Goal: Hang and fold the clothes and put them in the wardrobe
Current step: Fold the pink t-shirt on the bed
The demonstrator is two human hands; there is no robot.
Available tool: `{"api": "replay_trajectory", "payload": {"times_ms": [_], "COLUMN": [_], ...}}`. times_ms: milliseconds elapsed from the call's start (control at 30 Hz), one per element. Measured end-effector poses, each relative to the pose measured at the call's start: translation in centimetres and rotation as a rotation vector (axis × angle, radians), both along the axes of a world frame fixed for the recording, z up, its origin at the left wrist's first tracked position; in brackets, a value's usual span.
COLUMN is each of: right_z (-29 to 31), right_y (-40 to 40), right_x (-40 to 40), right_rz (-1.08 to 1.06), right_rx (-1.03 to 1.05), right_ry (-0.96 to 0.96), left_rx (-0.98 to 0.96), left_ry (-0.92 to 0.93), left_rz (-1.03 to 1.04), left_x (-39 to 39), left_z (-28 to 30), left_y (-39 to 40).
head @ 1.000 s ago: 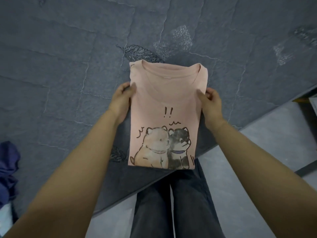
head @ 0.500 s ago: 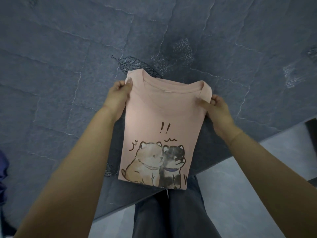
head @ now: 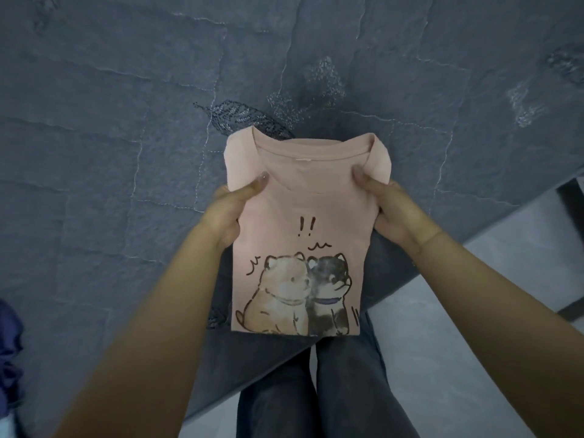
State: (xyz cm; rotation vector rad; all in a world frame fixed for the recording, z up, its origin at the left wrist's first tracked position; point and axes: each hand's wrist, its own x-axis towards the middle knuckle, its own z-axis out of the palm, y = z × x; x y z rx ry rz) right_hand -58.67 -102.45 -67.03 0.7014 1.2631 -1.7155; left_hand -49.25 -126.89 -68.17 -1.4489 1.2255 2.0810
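A folded pink T-shirt [head: 303,197] with two cartoon dogs printed on its front is held over the near edge of the bed. My left hand [head: 230,210] grips its left edge, thumb on top near the collar and fingers underneath. On the other side my right hand [head: 388,207] grips the right edge the same way, thumb pressing by the collar's right end. The shirt's lower end hangs above my legs.
A grey-blue quilted bedspread [head: 132,128] fills most of the view, its edge running diagonally to the lower left. Dark blue clothing [head: 8,352] lies at the far left edge. Pale floor [head: 458,358] and my dark trousers [head: 316,390] are below.
Both hands have shifted their hold from the shirt's sides to thumbs on top near the collar. The shirt has come nearer to me and sits lower in the view.
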Motion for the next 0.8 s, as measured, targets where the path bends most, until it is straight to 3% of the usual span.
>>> {"api": "replay_trajectory", "payload": {"times_ms": [233, 367, 533, 800], "right_z": [12.5, 22.1, 32.8, 46.6], "right_y": [2.6, 4.7, 7.8, 17.2], "right_x": [7.6, 12.8, 18.6, 27.6], "right_rz": [-0.320, -0.530, -0.807, -1.149], "right_rx": [0.034, 0.050, 0.077, 0.285], "right_ry": [0.104, 0.215, 0.421, 0.689], "left_rx": [-0.026, -0.014, -0.099, -0.018], "left_ry": [0.236, 0.363, 0.659, 1.003], "left_rz": [-0.158, -0.291, -0.395, -0.834], "left_x": [2.8, 4.9, 5.5, 5.5], "left_z": [10.8, 19.8, 31.1, 45.0], "left_y": [2.3, 5.0, 9.3, 20.8]}}
